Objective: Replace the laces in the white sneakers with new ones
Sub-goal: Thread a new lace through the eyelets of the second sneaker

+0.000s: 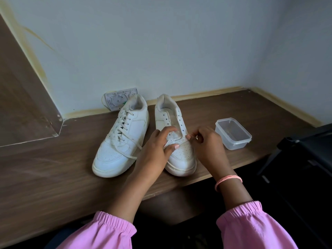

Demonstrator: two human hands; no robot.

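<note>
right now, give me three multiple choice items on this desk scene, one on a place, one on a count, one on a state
1. Where is the clear plastic container?
A. right of both sneakers
B. between the sneakers
C. left of both sneakers

2. How many sneakers stand on the desk?
A. one
B. two
C. three

3. What state is the right sneaker in?
A. laced to the top
B. upper eyelets empty, lace only near the toe
C. no lace at all

Answers:
1 A, it sits alone on the desk to the right of the pair.
2 B, the left sneaker and the right one stand side by side.
3 B, its upper holes show bare while the left hand and right hand each pinch the lace at the lowest eyelets.
</note>
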